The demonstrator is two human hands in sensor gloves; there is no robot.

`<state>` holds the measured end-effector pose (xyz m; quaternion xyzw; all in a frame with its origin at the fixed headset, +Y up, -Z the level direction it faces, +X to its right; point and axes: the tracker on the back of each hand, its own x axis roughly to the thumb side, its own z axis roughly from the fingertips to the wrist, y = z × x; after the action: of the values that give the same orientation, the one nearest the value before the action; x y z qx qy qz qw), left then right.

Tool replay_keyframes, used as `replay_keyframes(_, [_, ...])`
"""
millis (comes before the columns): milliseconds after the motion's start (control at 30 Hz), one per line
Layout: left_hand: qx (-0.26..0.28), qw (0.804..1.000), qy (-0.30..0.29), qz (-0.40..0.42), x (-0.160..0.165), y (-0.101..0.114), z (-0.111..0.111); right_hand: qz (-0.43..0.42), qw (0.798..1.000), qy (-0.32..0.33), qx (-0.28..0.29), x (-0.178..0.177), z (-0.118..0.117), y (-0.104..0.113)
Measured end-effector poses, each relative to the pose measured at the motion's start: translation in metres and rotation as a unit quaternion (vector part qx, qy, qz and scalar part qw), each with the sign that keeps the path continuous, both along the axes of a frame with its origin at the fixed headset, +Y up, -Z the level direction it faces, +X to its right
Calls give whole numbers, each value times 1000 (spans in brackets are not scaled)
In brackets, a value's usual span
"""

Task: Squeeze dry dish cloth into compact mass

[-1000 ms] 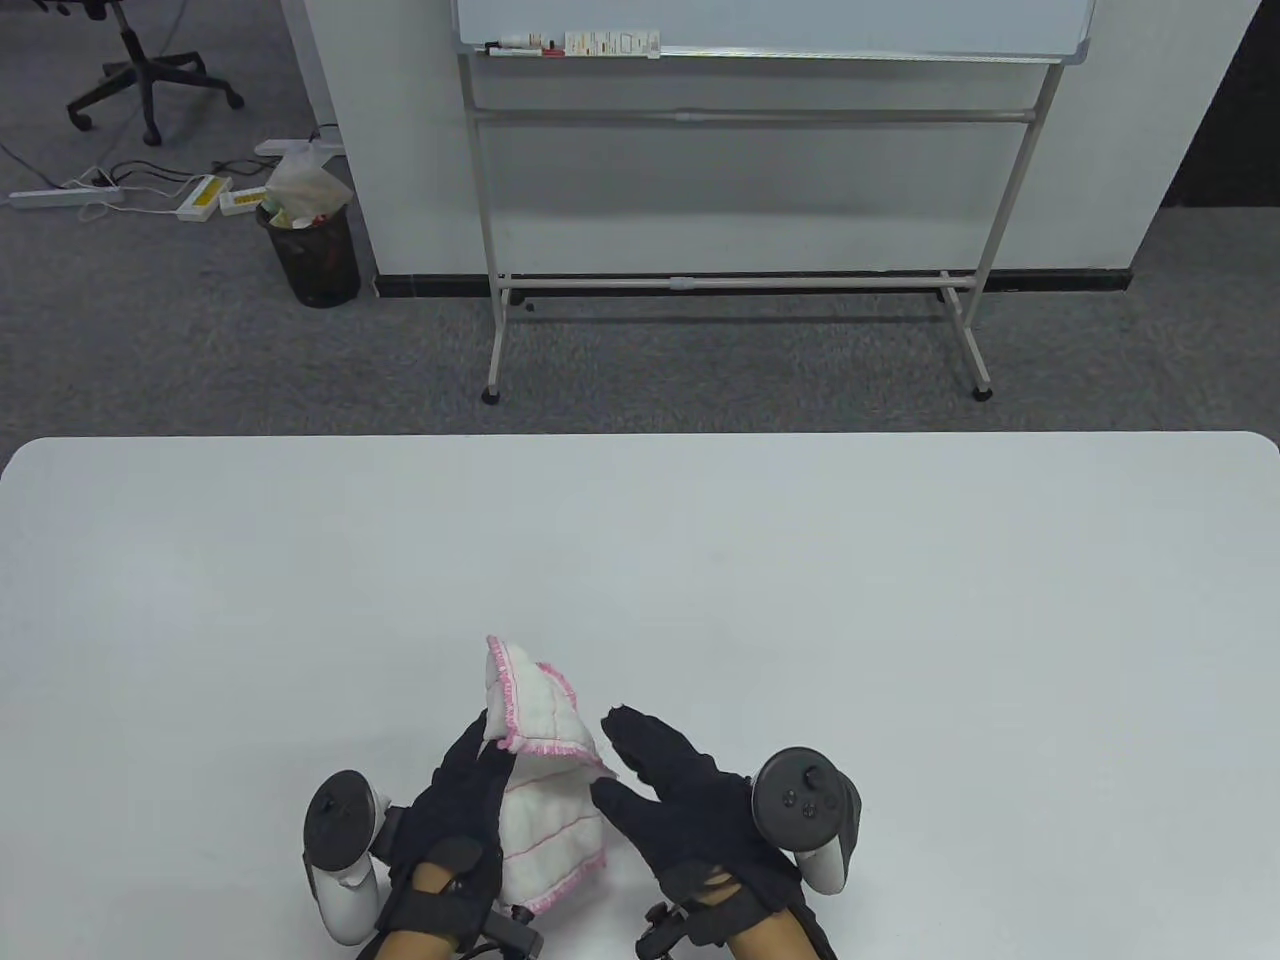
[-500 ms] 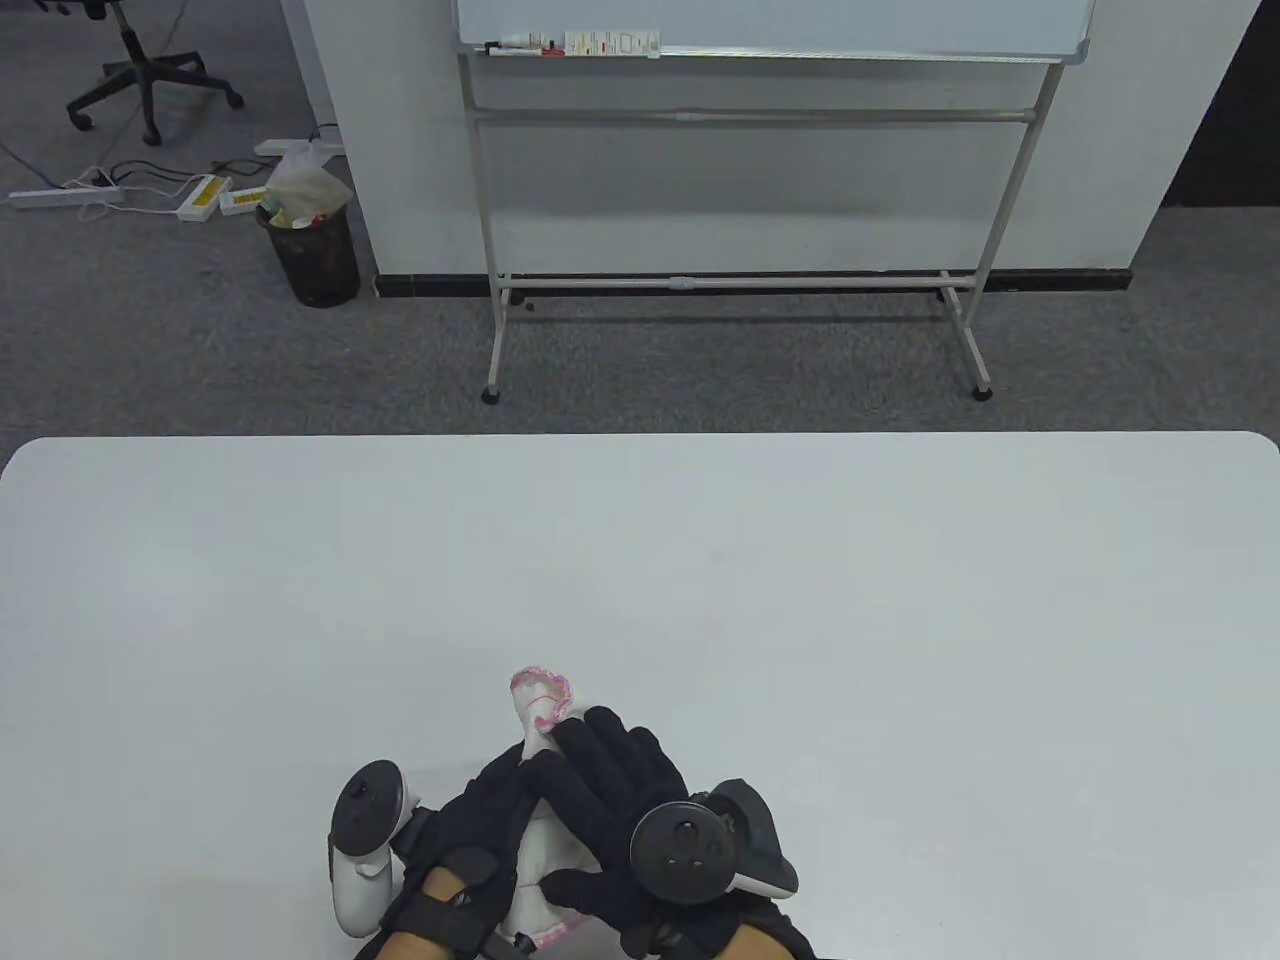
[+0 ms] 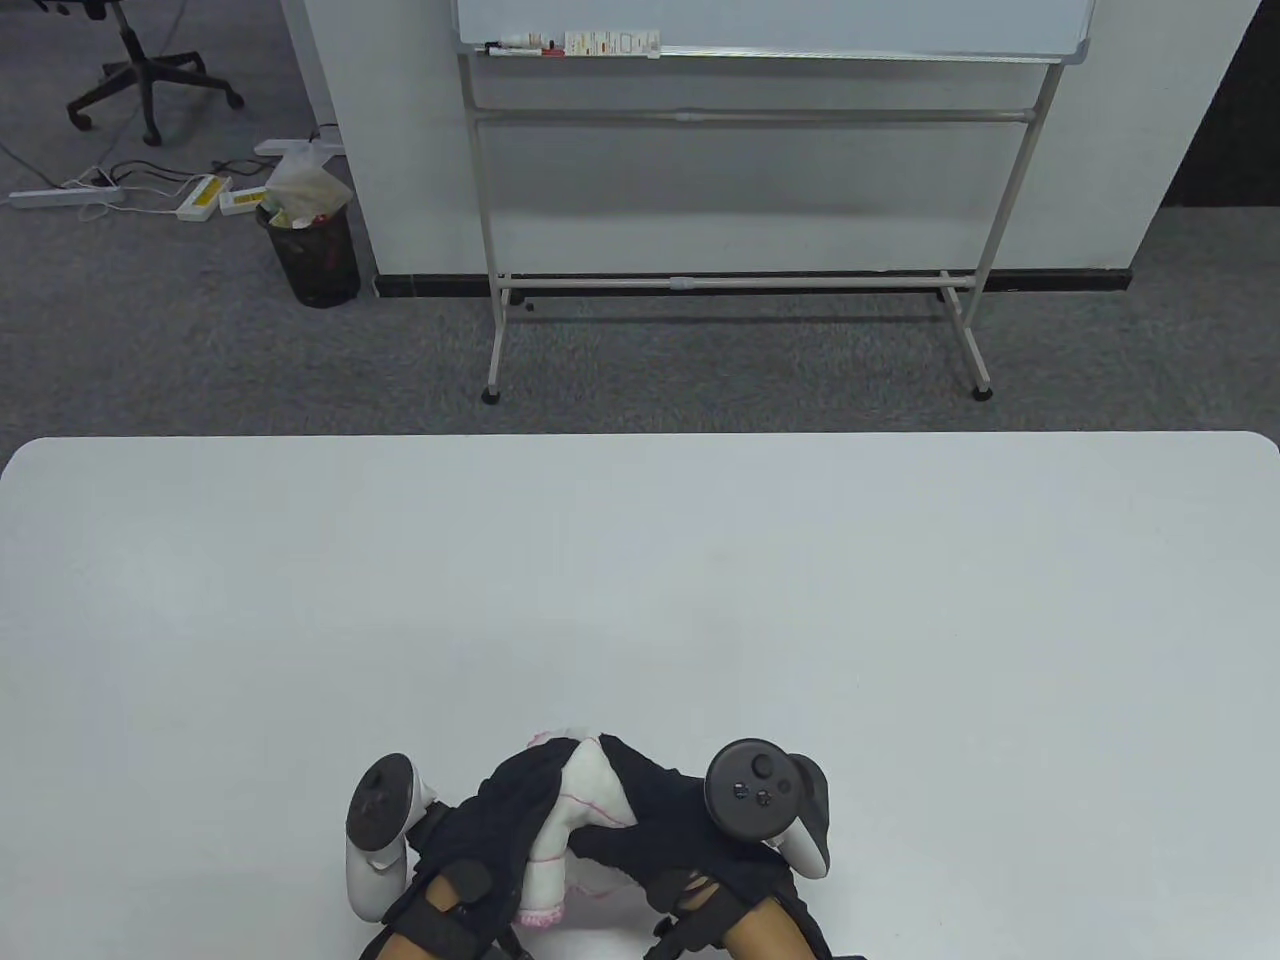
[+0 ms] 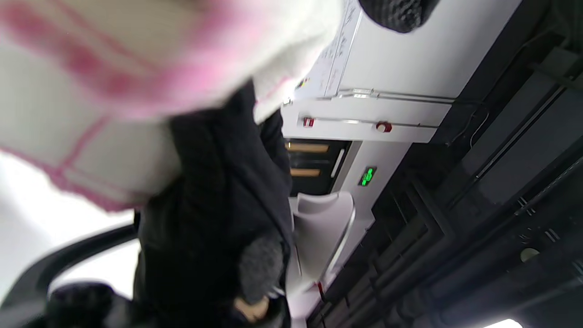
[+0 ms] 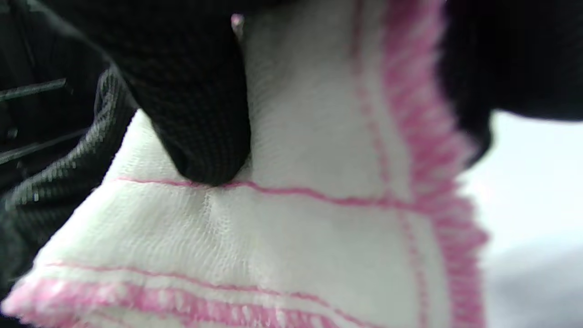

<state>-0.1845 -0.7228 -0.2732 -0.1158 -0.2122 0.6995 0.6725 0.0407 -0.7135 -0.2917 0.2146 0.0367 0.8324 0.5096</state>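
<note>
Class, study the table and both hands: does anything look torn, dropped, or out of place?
Nothing stands out. The cloth is bunched between the left hand and right hand, both gripping it near the table's front edge. A pink-edged tail hangs out below, unsqueezed.

1. Nothing printed or written can be read in any view.
2. The strip of paper on the whiteboard tray carries marks too small to make out.
3. A green lit sign on a white cabinet in the left wrist view is blurred beyond reading.
</note>
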Motion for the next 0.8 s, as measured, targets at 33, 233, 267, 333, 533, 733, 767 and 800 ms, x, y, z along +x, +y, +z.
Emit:
replay_keyframes(33, [17,999,22,-23,-3,3,1,-5,1000,-13,-7,1,-1,-1])
replay_keyframes(233, [128,977,76,-150,-9,26,11,-5,995,-93,-36,19,-7,-6])
replay_keyframes(267, [150,970,78,-175,-7,30,14,-8,992,-117,-42,22,-6,-6])
replay_keyframes(333, [176,958,62,-218,0,33,17,-23,988,-143,-61,25,-6,-6])
replay_keyframes(533, [95,958,-24,-269,25,6,14,-203,960,-87,-173,23,-3,-19])
replay_keyframes(733, [3,992,-59,-109,23,-15,5,-333,905,25,-264,2,-1,-39])
replay_keyframes(767, [7,993,-50,-103,21,-14,5,-355,893,48,-272,-2,0,-40])
replay_keyframes(800, [15,995,-30,-94,17,-11,5,-374,879,81,-285,-7,1,-40])
